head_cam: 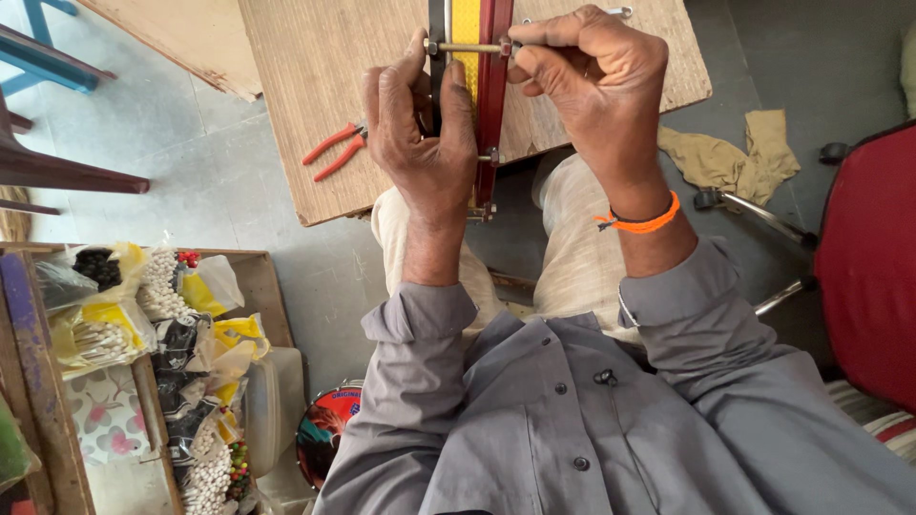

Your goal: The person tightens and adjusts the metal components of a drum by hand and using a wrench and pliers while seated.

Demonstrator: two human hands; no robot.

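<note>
In the head view, a narrow frame [489,105] of dark red and black bars with a yellow strip stands on edge near the front edge of a low wooden board [315,86]. The left hand [425,133] is wrapped tight around its black bar, seemingly to steady it. The right hand [592,76] is pinched closed on a slim metal tool [611,12] at the end of a brass cross-rod [463,47], apparently turning or tightening it. Red-handled pliers [334,151] lie on the board just left of the left hand, within easy reach. Bags of white beads [162,286] fill a wooden tray at lower left.
</note>
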